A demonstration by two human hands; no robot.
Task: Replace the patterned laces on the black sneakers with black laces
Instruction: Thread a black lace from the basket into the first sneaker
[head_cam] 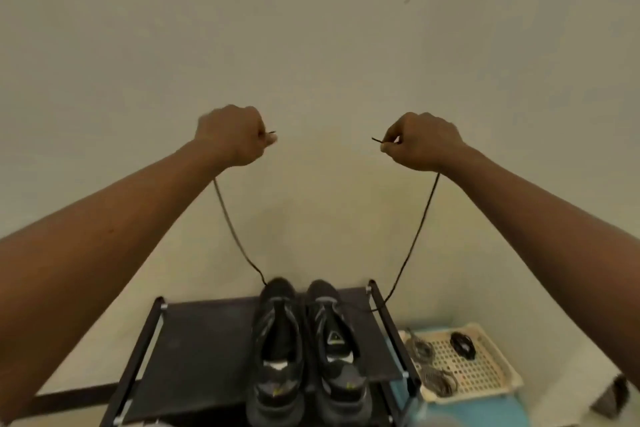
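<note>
black sneakers point(277, 340): a pair, upright, side by side, toes pointing far, on the right part of the black shelf point(207, 340).
black lace point(414, 241): two strands rise from the sneakers' far ends, one tip pinched in the raised left hand point(232, 135), the other in the right hand point(422, 142).
patterned laces point(420, 348): two coiled bundles at the left of the tray point(485, 374), right of the shelf.
spare black lace point(462, 345): coiled, at the far side of the tray.

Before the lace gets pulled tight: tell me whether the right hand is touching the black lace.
Touching. The head view shows the right hand pinching the black lace, with the lace tip poking out of the grip.
</note>
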